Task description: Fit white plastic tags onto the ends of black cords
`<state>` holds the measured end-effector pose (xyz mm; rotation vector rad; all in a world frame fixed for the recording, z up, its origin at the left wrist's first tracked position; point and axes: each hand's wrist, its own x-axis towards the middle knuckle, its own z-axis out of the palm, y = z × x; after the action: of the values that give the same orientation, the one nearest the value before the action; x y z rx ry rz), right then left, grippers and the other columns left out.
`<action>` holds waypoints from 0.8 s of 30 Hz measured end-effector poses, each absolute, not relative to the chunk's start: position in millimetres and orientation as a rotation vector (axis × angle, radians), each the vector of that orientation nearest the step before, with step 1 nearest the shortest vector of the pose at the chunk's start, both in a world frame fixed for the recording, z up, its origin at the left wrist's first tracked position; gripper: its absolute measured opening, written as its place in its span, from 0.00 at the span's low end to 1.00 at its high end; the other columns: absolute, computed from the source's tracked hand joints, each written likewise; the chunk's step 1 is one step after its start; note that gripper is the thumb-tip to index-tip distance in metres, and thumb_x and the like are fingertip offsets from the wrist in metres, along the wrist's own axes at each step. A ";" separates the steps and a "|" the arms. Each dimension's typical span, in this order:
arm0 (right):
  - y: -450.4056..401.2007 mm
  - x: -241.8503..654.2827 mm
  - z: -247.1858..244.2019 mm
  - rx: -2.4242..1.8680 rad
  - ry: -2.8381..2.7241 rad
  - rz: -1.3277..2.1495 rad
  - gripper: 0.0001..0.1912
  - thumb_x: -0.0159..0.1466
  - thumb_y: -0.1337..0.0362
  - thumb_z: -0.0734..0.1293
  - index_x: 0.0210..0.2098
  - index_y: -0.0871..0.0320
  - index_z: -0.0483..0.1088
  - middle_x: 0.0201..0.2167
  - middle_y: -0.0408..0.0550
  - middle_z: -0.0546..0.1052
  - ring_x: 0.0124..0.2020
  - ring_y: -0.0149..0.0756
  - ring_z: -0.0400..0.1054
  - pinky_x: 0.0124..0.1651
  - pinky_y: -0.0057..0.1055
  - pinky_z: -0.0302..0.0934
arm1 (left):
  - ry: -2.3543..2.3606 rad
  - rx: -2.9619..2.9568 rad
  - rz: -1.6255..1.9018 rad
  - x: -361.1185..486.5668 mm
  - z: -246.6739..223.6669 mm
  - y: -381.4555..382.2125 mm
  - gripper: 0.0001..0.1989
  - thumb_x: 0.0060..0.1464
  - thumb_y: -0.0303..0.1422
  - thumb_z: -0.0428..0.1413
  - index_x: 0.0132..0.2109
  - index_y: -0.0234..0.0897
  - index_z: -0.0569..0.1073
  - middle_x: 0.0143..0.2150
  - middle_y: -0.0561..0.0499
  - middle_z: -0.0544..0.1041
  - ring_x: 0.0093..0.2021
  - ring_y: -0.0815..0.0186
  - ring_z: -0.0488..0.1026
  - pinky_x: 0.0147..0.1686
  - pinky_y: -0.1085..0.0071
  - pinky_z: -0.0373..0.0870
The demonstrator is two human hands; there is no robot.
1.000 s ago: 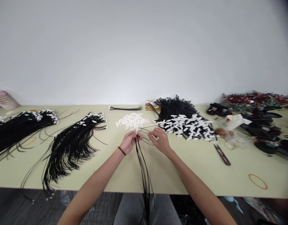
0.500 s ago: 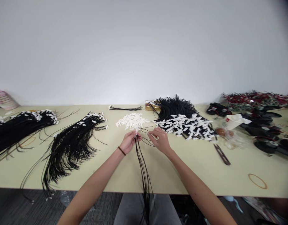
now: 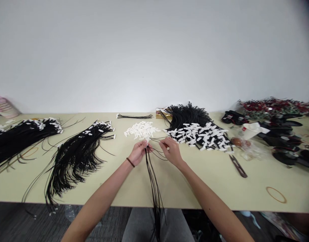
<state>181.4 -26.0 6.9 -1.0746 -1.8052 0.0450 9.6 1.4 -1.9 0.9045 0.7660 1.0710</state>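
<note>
My left hand (image 3: 138,152) is closed on a white connector (image 3: 147,142) with several black wires (image 3: 152,181) fitted to it. Those wires hang down over the table edge into my lap. To the right, my right hand (image 3: 171,150) pinches a thin black wire, and a few loose wires (image 3: 157,152) run between the two hands. The exact grip of the fingertips is too small to make out. Just beyond my hands lies a pile of loose white connectors (image 3: 140,129).
Wire bundles with white connectors lie at left (image 3: 76,158), far left (image 3: 23,137) and right (image 3: 200,136). One bundle (image 3: 135,116) rests near the wall. Thread snips (image 3: 238,166), a rubber band (image 3: 276,195), a paper cup (image 3: 250,130) and black parts (image 3: 282,139) occupy the right.
My right hand has shifted very slightly, its fingers curling in more at the wire. My left hand keeps its place on the connector.
</note>
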 end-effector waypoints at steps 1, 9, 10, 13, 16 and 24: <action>-26.2 181.1 6.8 -1.080 -1.814 0.024 0.10 0.63 0.65 0.57 0.25 0.58 0.64 0.20 0.43 0.64 0.26 0.31 0.56 0.32 0.29 0.53 | 0.767 0.918 1.069 9.4 -2.2 1.4 0.16 0.40 0.42 0.62 0.26 0.31 0.70 0.25 0.50 0.74 0.25 0.68 0.71 0.30 0.72 0.68; -30.3 175.6 6.3 -1.091 -1.937 -0.309 0.06 0.61 0.67 0.60 0.27 0.57 0.65 0.32 0.50 0.68 0.35 0.36 0.59 0.37 0.33 0.57 | 0.742 1.045 0.913 12.5 -3.1 -3.5 0.17 0.41 0.42 0.61 0.28 0.31 0.69 0.26 0.48 0.74 0.25 0.66 0.72 0.30 0.70 0.68; -30.5 175.0 6.2 -1.072 -1.953 -0.302 0.06 0.61 0.68 0.60 0.28 0.57 0.64 0.35 0.51 0.69 0.37 0.37 0.60 0.39 0.34 0.57 | 0.735 1.060 0.895 12.8 -3.1 -4.2 0.17 0.41 0.42 0.61 0.27 0.31 0.69 0.26 0.48 0.74 0.25 0.66 0.72 0.29 0.70 0.68; -29.9 174.2 5.3 -0.981 -2.008 -0.169 0.06 0.61 0.71 0.57 0.29 0.57 0.62 0.42 0.51 0.69 0.45 0.38 0.61 0.45 0.37 0.58 | 0.723 1.102 0.865 12.8 -3.3 -4.9 0.17 0.42 0.43 0.60 0.28 0.31 0.69 0.26 0.48 0.73 0.25 0.66 0.72 0.28 0.70 0.67; -28.6 174.3 3.7 -0.906 -2.031 -0.001 0.06 0.62 0.72 0.56 0.30 0.57 0.60 0.43 0.50 0.71 0.46 0.36 0.62 0.46 0.35 0.60 | 0.728 1.125 0.845 12.1 -3.7 -4.5 0.18 0.43 0.44 0.59 0.28 0.31 0.69 0.26 0.49 0.73 0.25 0.66 0.73 0.28 0.70 0.67; -27.7 175.0 1.1 -0.848 -2.003 0.112 0.07 0.62 0.72 0.55 0.32 0.57 0.60 0.41 0.52 0.71 0.43 0.35 0.65 0.44 0.35 0.63 | 0.712 1.125 0.837 11.8 -4.0 -5.4 0.18 0.43 0.44 0.59 0.28 0.31 0.68 0.26 0.49 0.73 0.25 0.67 0.72 0.29 0.70 0.67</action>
<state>175.0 -27.7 1.1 -0.8482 -2.0027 0.1119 11.8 -5.4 -4.0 1.1248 0.7119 0.8372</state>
